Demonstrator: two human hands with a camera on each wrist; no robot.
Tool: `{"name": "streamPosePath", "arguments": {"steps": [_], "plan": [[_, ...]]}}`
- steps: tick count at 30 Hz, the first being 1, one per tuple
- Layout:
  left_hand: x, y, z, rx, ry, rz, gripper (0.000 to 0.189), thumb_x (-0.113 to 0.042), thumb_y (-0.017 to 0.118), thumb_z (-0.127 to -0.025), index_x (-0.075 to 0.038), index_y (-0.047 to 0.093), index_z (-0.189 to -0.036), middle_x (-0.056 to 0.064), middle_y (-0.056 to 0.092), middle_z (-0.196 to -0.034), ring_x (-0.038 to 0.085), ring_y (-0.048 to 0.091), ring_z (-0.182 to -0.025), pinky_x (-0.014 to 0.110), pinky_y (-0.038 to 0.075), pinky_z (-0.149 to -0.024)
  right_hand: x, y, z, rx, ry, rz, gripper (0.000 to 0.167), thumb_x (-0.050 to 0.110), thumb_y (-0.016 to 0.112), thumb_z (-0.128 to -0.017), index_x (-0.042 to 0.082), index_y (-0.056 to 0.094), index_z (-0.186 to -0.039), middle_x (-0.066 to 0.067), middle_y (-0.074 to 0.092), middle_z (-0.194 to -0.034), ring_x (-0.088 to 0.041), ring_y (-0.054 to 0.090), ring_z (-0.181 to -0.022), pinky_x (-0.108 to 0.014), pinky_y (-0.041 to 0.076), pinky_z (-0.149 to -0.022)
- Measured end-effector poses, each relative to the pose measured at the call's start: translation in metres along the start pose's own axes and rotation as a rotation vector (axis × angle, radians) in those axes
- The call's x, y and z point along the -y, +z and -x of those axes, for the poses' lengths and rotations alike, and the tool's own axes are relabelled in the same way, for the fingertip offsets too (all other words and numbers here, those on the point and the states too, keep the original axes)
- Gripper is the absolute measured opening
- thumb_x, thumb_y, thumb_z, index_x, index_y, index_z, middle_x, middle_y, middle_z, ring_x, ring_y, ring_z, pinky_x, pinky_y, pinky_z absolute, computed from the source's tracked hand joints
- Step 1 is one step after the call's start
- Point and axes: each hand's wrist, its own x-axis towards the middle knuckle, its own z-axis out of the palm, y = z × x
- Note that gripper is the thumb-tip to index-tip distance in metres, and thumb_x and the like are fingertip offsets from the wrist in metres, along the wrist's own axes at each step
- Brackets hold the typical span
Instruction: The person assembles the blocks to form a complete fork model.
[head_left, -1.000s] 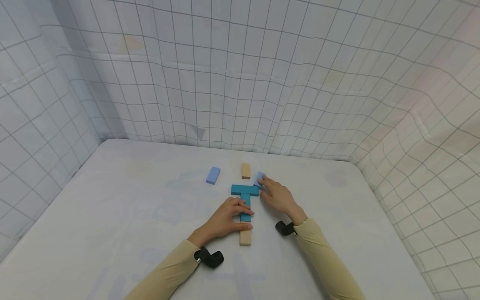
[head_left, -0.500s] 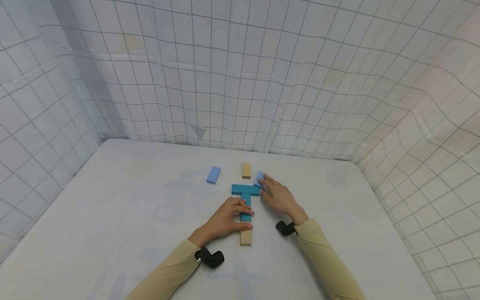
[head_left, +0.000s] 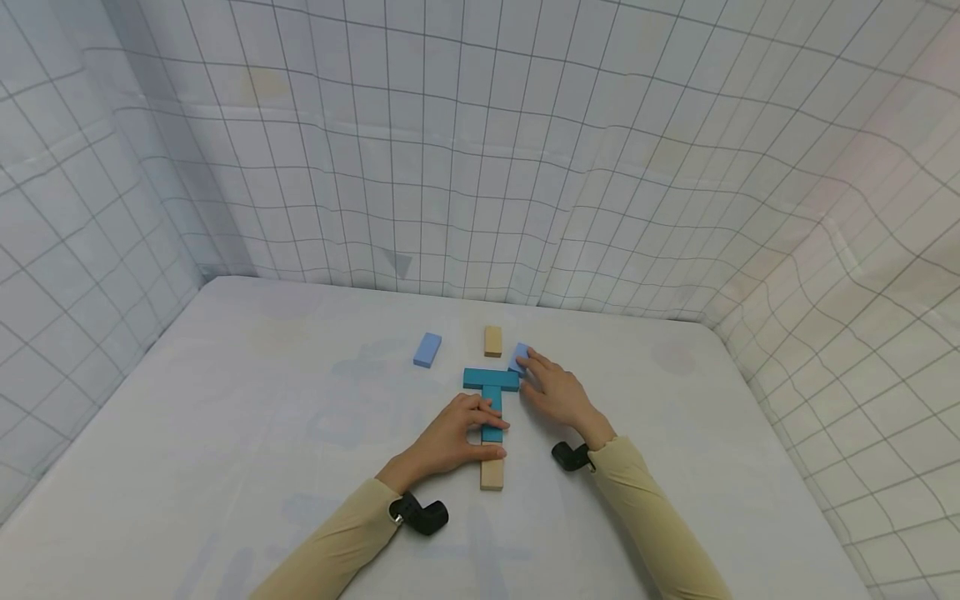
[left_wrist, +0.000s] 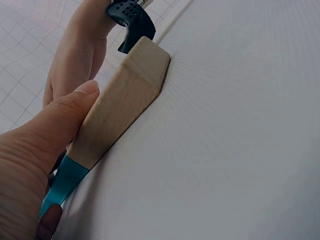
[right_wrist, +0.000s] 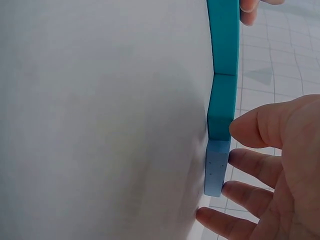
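Two teal blocks form a T: a crosswise teal block (head_left: pixel 491 379) and a lengthwise teal block (head_left: pixel 492 434) below it. A bare wooden block (head_left: pixel 492 477) continues the stem toward the body. My left hand (head_left: pixel 447 438) lies over the stem, fingers across the lengthwise teal block and thumb on the wooden block (left_wrist: pixel 112 107). At the T's right end, a light blue block (head_left: pixel 518 357) slants against the crosswise block. Spread fingers of my right hand (head_left: pixel 558 392) touch this light blue block (right_wrist: pixel 216 172), while the thumb rests at the teal block's edge.
Farther back lie a second light blue block (head_left: pixel 427 350) on the left and a yellowish wooden block (head_left: pixel 492 341) in the middle. A white cloth covers the table (head_left: pixel 262 400). Grid-patterned curtains (head_left: pixel 465 167) hang behind and at both sides.
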Motion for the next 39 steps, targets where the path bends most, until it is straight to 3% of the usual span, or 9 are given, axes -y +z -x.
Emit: {"name": "streamPosePath", "arguments": {"steps": [9,16,24,39], "plan": [[0.000,-0.001,0.001,-0.022,0.031,0.009,0.039,-0.041,0.076,-0.079,-0.018,0.073,-0.110,-0.003,0.058,-0.119,0.021,0.043,-0.121,0.044,0.034,-0.100,0.002,0.000,-0.003,-0.001,-0.003,-0.017,0.046,0.017,0.054,-0.096,0.003,0.047,-0.139,-0.020,0.036,-0.146,-0.038,0.039,-0.128,-0.054,0.037,-0.097],[0.002,0.002,0.001,-0.046,0.072,0.009,0.038,-0.040,0.077,-0.079,-0.018,0.073,-0.109,-0.005,0.058,-0.115,0.019,0.045,-0.117,0.042,0.037,-0.097,0.004,-0.004,-0.012,-0.037,-0.051,-0.010,0.046,0.012,0.053,-0.093,0.000,0.047,-0.137,-0.021,0.039,-0.143,-0.039,0.040,-0.127,-0.058,0.038,-0.094],[0.002,0.002,0.000,-0.023,0.035,0.020,0.038,-0.038,0.079,-0.077,-0.018,0.073,-0.109,-0.007,0.056,-0.113,0.013,0.043,-0.114,0.036,0.037,-0.097,0.011,-0.010,-0.028,-0.004,-0.045,-0.014,0.046,0.008,0.045,-0.094,0.002,0.045,-0.140,-0.016,0.041,-0.144,-0.037,0.036,-0.130,-0.058,0.034,-0.097],[0.001,0.000,0.000,-0.020,0.040,0.011,0.037,-0.040,0.077,-0.079,-0.018,0.073,-0.109,-0.005,0.057,-0.116,0.018,0.043,-0.119,0.040,0.036,-0.099,0.022,-0.010,-0.044,0.053,-0.055,-0.051,0.042,0.010,0.039,-0.099,0.005,0.047,-0.140,-0.012,0.041,-0.145,-0.036,0.033,-0.133,-0.055,0.030,-0.102]]}}
